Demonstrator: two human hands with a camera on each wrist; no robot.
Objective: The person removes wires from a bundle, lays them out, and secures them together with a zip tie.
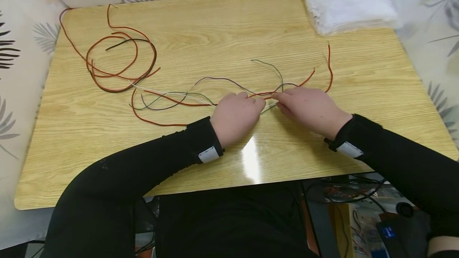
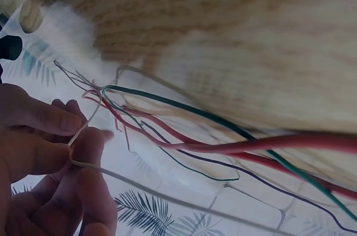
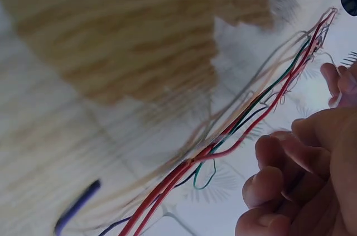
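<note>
Two bare hands work at the middle of a light wood-grain laminate table (image 1: 229, 31), sleeves black with white cuff tabs.

- Table: glare patch near the front edge. A stack of white fabric in clear wrap (image 1: 348, 1) lies at the far right corner, well apart from the hands.
- Loose coil of red-brown and dark cords (image 1: 120, 61): far left of the table, untouched.
- Spread bundle of thin red, green, purple and white wires (image 1: 179, 100): lies flat across the table centre, strands fanning left and right, all converging between the hands.
- Left hand (image 1: 234, 116): knuckles up, fingers curled. The left wrist view shows thumb and fingertips (image 2: 72, 121) pinching one pale, thin white wire (image 2: 167, 197), the other strands running free past it.
- Right hand (image 1: 310, 108): fingers bent, tips meeting the bundle just beside the left hand. Pinching a strand by the look of the head view; which one I cannot tell. The right wrist view shows curled fingers (image 3: 279, 186) next to the red wires (image 3: 251, 124).

Judgement: to separate the white strand cleanly, keep the pinch close to the crossing point, pull along the strand's length, and let the right hand pin the rest flat so nothing snags.

Writing: none readable. Cuff tabs blank.
</note>
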